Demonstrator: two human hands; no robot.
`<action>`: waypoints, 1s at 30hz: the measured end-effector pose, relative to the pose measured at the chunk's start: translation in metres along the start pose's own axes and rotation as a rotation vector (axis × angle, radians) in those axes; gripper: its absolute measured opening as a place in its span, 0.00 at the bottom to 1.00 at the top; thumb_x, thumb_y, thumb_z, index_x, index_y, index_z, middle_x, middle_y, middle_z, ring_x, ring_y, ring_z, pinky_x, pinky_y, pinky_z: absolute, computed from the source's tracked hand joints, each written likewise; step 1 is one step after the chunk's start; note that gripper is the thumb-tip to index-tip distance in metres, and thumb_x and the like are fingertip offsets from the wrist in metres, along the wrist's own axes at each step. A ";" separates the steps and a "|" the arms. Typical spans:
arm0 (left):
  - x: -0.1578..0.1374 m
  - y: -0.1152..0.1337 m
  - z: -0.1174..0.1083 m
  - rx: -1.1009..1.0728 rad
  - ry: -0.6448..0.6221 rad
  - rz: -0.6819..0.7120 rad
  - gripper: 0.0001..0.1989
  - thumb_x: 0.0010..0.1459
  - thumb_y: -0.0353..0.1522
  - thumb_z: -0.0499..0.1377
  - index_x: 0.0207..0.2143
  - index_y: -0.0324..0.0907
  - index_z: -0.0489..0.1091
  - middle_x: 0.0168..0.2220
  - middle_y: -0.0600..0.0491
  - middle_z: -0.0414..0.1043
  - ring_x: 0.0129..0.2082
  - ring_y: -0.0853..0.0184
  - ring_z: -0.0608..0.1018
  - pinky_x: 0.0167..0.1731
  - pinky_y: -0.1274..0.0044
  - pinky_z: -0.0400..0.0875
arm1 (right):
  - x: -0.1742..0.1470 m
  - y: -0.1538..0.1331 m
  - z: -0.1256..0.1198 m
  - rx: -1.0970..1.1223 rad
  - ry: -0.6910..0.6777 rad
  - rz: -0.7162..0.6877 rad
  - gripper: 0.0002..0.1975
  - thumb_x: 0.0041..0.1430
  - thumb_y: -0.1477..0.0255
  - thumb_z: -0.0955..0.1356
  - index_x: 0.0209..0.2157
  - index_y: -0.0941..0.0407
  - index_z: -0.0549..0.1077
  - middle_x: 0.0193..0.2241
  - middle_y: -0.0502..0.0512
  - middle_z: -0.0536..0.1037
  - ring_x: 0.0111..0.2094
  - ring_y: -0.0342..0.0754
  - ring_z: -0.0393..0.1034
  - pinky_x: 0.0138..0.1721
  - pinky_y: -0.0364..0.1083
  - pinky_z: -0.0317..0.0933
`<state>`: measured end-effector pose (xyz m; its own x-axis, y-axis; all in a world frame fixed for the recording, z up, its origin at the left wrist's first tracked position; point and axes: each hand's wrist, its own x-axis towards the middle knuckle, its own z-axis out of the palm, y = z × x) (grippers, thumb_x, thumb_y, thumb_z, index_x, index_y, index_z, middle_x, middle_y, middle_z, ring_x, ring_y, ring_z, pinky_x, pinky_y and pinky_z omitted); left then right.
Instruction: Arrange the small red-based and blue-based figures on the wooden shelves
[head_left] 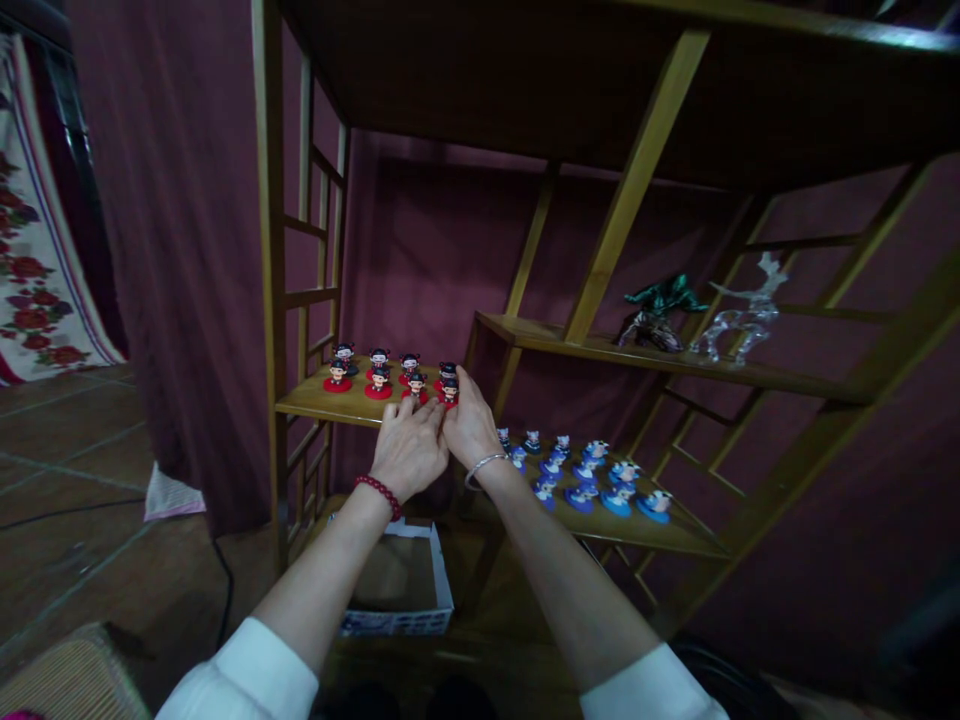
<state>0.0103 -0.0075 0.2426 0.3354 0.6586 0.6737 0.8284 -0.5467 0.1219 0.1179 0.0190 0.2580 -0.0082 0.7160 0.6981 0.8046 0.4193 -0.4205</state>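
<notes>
A small figurine [449, 389] with dark hair and a red base is stood at the front right of the upper-left wooden shelf [319, 398]. Its right side is met by the right hand [474, 420], and its lower part is partly hidden by fingers; whether it is gripped or only touched cannot be told. By the left hand [411, 448], bent fingers are laid at the shelf's front edge, just left of the figurine; whether anything is held beneath them cannot be told.

Directly behind, another figurine [448, 371] is partly covered. To the left, similar red-based figurines [379, 382] are set in two rows, the nearest partly screened by the left fingers. Room on the right is limited by the shelf unit's upright wooden panel [471, 345].

The figurine is kept upright, its long axis vertical and its front turned outward, as with those beside it.

Below on the right, blue- and purple-based figurines [581, 495] are lined up on a lower shelf [686, 538]. Above these, a clear deer ornament [746, 315] and a dark green ornament [660, 312] are displayed. Under the left forearm, an open box [441, 575] is seen; farther left, a purple curtain [165, 250] is hung.
</notes>
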 end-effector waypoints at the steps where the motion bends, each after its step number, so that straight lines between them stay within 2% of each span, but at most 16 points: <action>1: -0.001 -0.001 0.001 -0.004 0.012 0.007 0.19 0.58 0.33 0.46 0.49 0.38 0.65 0.51 0.48 0.68 0.48 0.57 0.64 0.43 0.65 0.58 | -0.001 0.001 0.001 -0.004 0.014 -0.021 0.32 0.46 0.85 0.58 0.56 0.69 0.55 0.55 0.70 0.60 0.57 0.53 0.54 0.58 0.53 0.50; 5: -0.008 -0.009 0.003 -0.093 0.089 0.052 0.17 0.58 0.32 0.47 0.47 0.39 0.66 0.50 0.48 0.68 0.47 0.60 0.66 0.45 0.67 0.61 | -0.009 0.004 0.002 -0.027 0.073 -0.159 0.28 0.49 0.84 0.56 0.54 0.67 0.59 0.57 0.67 0.57 0.60 0.52 0.46 0.59 0.55 0.47; 8: -0.016 -0.022 -0.001 -0.169 0.160 0.047 0.14 0.58 0.30 0.47 0.43 0.41 0.69 0.47 0.49 0.70 0.46 0.63 0.68 0.46 0.68 0.62 | -0.016 -0.001 0.003 -0.004 0.087 -0.311 0.24 0.51 0.84 0.56 0.51 0.65 0.64 0.57 0.64 0.59 0.61 0.49 0.45 0.60 0.54 0.47; 13: -0.025 -0.059 -0.013 -0.172 0.373 -0.167 0.12 0.57 0.28 0.47 0.37 0.41 0.69 0.37 0.49 0.72 0.41 0.63 0.70 0.45 0.70 0.65 | -0.023 -0.027 0.010 0.087 -0.002 -0.482 0.24 0.52 0.84 0.55 0.49 0.61 0.67 0.53 0.60 0.65 0.57 0.46 0.53 0.58 0.51 0.51; 16: -0.026 -0.085 -0.023 -0.071 0.418 -0.328 0.12 0.56 0.29 0.47 0.37 0.40 0.68 0.38 0.48 0.71 0.42 0.61 0.71 0.44 0.69 0.65 | -0.025 -0.043 0.020 0.112 -0.113 -0.535 0.21 0.53 0.84 0.56 0.46 0.60 0.69 0.51 0.60 0.68 0.55 0.46 0.57 0.57 0.48 0.53; 19: -0.022 -0.107 -0.035 0.012 0.345 -0.474 0.15 0.55 0.31 0.48 0.43 0.37 0.66 0.41 0.45 0.71 0.43 0.59 0.71 0.45 0.69 0.65 | -0.022 -0.053 0.033 0.096 -0.195 -0.541 0.20 0.54 0.82 0.57 0.46 0.62 0.70 0.50 0.60 0.69 0.53 0.46 0.59 0.56 0.46 0.54; 22: -0.013 -0.120 -0.045 0.026 0.141 -0.550 0.24 0.56 0.34 0.50 0.54 0.34 0.56 0.44 0.43 0.71 0.44 0.58 0.73 0.43 0.71 0.66 | -0.014 -0.061 0.044 0.029 -0.260 -0.520 0.21 0.54 0.83 0.57 0.48 0.65 0.68 0.51 0.62 0.68 0.53 0.46 0.58 0.55 0.46 0.54; 25: -0.004 -0.127 -0.051 0.041 -0.020 -0.572 0.32 0.56 0.38 0.51 0.59 0.33 0.47 0.44 0.42 0.72 0.44 0.58 0.74 0.41 0.71 0.67 | -0.006 -0.069 0.050 -0.056 -0.312 -0.522 0.22 0.54 0.82 0.57 0.50 0.66 0.65 0.51 0.63 0.68 0.54 0.47 0.58 0.54 0.46 0.54; 27: 0.002 -0.130 -0.052 0.074 -0.075 -0.554 0.34 0.55 0.39 0.52 0.59 0.34 0.46 0.45 0.41 0.72 0.45 0.57 0.74 0.41 0.71 0.66 | -0.003 -0.073 0.053 -0.107 -0.342 -0.540 0.21 0.55 0.82 0.57 0.50 0.67 0.65 0.50 0.63 0.69 0.53 0.48 0.58 0.54 0.45 0.55; 30: 0.009 -0.135 -0.053 0.079 -0.128 -0.542 0.32 0.53 0.40 0.54 0.57 0.36 0.51 0.45 0.41 0.72 0.45 0.56 0.74 0.40 0.71 0.67 | -0.002 -0.076 0.054 -0.157 -0.360 -0.567 0.20 0.56 0.80 0.57 0.50 0.67 0.65 0.48 0.63 0.70 0.51 0.49 0.59 0.53 0.46 0.55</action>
<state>-0.1223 0.0449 0.2701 -0.0996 0.8945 0.4357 0.9270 -0.0757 0.3673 0.0244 0.0161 0.2572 -0.6279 0.5625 0.5379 0.6943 0.7171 0.0607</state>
